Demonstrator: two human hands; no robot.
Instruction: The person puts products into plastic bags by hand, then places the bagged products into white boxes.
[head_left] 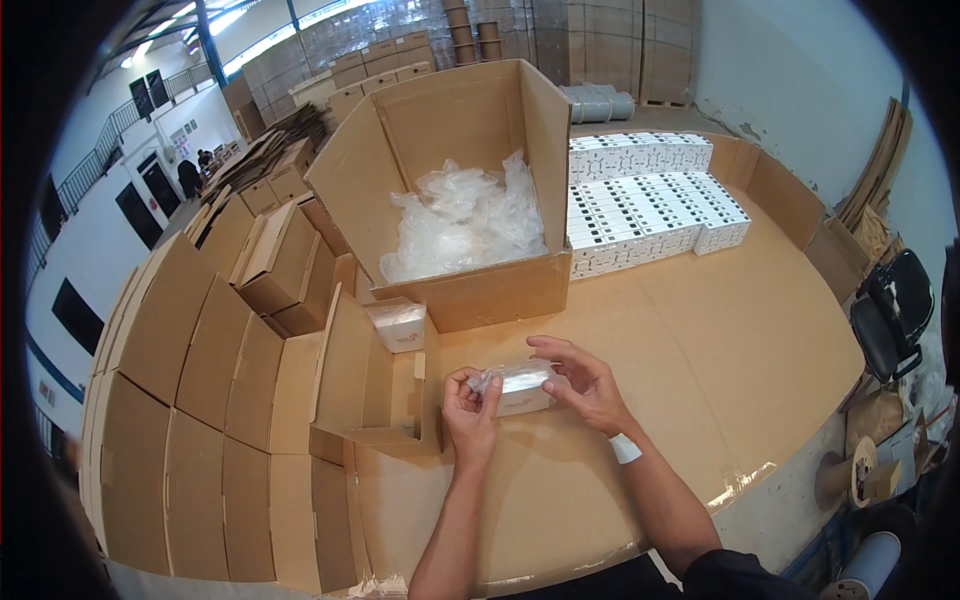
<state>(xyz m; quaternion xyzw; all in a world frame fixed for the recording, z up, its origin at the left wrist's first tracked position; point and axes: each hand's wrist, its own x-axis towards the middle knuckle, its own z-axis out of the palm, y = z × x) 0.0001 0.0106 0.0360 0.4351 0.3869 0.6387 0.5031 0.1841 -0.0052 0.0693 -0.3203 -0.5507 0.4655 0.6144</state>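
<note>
Held piece: a small white box point(522, 402) in clear plastic, at the centre of the frame, slightly below the middle, above the table point(680, 350).
Left hand point(470, 410): closed on the box's left end, thumb on the near side, fingers curled behind the plastic.
Right hand point(588, 388): thumb against the right end, index finger raised and spread away from it; whether the other fingers grip cannot be told. A white patch point(626, 448) sits at the wrist.
Small open carton point(350, 370): just left of the hands, flap up, with a second wrapped box point(402, 333) at its far end.
Large open box point(490, 290): upper centre of the frame, walls standing tall, with a heap of clear plastic bags point(465, 225) inside.
White patterned boxes point(650, 215): packed in rows, two levels showing, right of the large open box.
Brown cartons point(205, 430): stacked along the left side of the frame.
Right edge of the frame: a black chair point(890, 310), with a spool point(862, 470) below it.
</note>
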